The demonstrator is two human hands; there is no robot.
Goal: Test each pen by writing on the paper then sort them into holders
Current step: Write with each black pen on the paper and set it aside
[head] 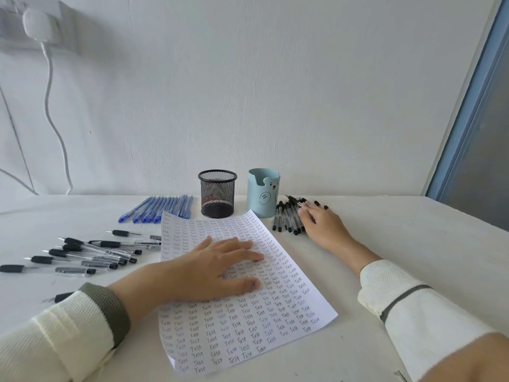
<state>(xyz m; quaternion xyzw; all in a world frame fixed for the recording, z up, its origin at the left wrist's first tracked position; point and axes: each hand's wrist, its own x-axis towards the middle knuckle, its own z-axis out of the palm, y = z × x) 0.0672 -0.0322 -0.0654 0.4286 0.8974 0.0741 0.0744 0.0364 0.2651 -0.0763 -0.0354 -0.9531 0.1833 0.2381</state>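
Two holders (217, 193) behind the paper (248, 312); pens (289, 216) lie either side

A big white table (385, 244) holds everything. In the middle lies a white sheet of paper (275, 321) full of the small word "Test". Behind the paper stand two cups for pens: a round black wire-mesh holder (217, 193) and, just beside it, a light blue holder with a bear face (263, 193). A row of blue pens (162, 209) lies to the left of the black holder. Black-grip clear pens (91, 253) lie spread out on the far left. A bunch of black-capped pens (287, 219) lies beside the blue holder.
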